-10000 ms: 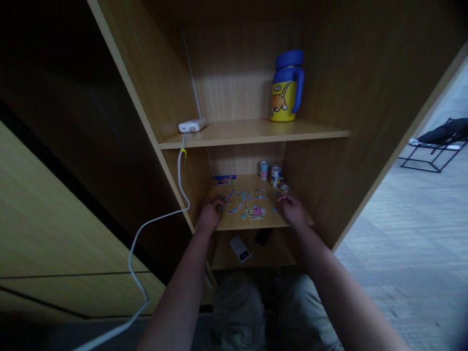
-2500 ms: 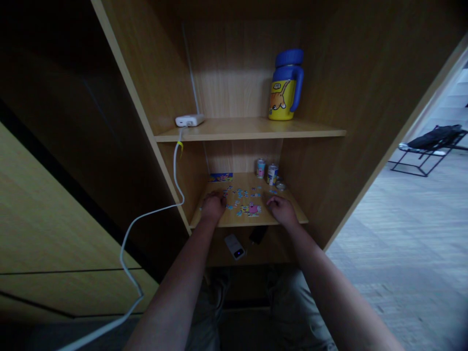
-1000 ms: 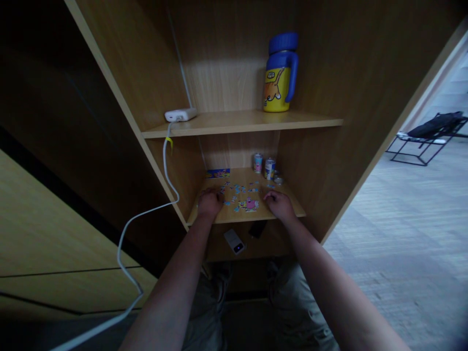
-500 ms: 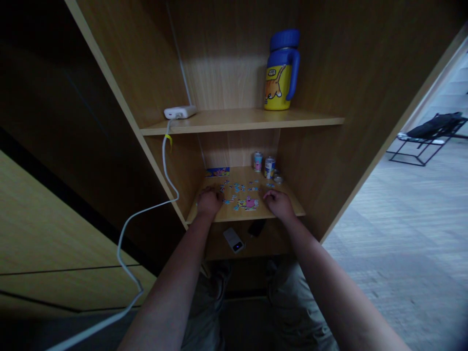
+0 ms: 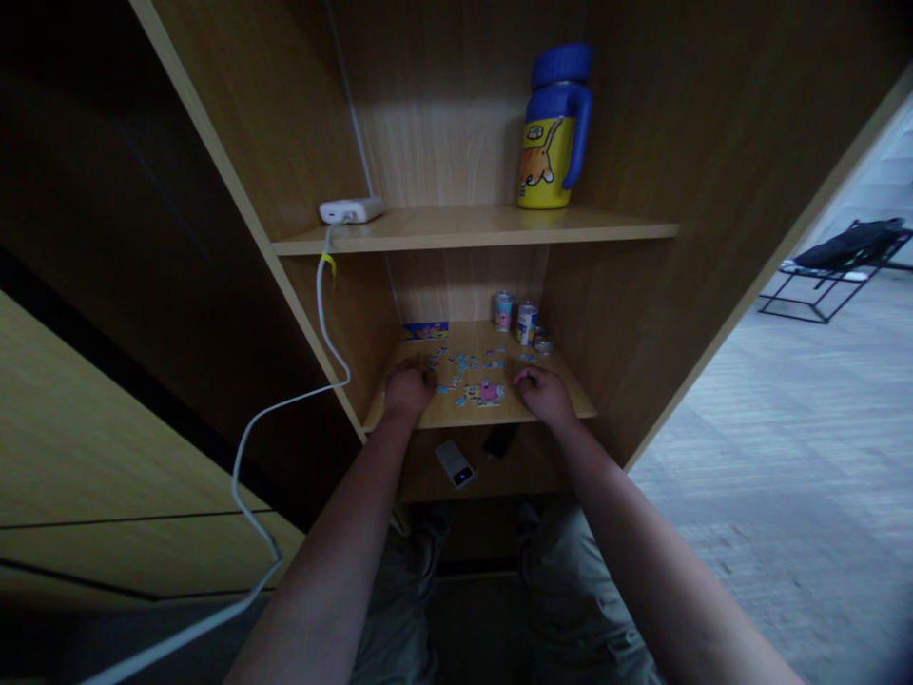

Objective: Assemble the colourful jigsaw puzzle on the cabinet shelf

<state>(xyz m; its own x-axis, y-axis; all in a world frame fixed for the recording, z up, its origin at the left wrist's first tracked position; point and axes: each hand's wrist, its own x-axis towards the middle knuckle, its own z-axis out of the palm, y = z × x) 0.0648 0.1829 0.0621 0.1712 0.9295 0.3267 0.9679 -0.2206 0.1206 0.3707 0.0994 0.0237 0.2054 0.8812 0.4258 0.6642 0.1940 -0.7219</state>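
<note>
On the lower shelf board (image 5: 442,415), several small jigsaw pieces (image 5: 467,362) lie scattered, blue and white. Nearer the front edge is a joined patch of puzzle (image 5: 488,391) with a pink and a yellow cartoon figure. My left hand (image 5: 409,388) rests palm down on the board, left of the pieces, its fingers apart as far as they show. To the right of the patch, my right hand (image 5: 543,392) has its fingers curled together; whether a piece is in them is hidden. A colourful picture card (image 5: 426,331) lies at the back left.
Two small printed cans (image 5: 503,312) and a round metal lid (image 5: 543,348) are at the back right. Above, the upper shelf (image 5: 456,228) holds a blue-yellow mug (image 5: 548,143) and a white power bank (image 5: 351,210) with a hanging cable (image 5: 242,476). Below lies a grey device (image 5: 455,463).
The view has tipped slightly, shifting the shelves a little upward in the picture. Both hands stay in about the same places, and the pieces look unmoved.
</note>
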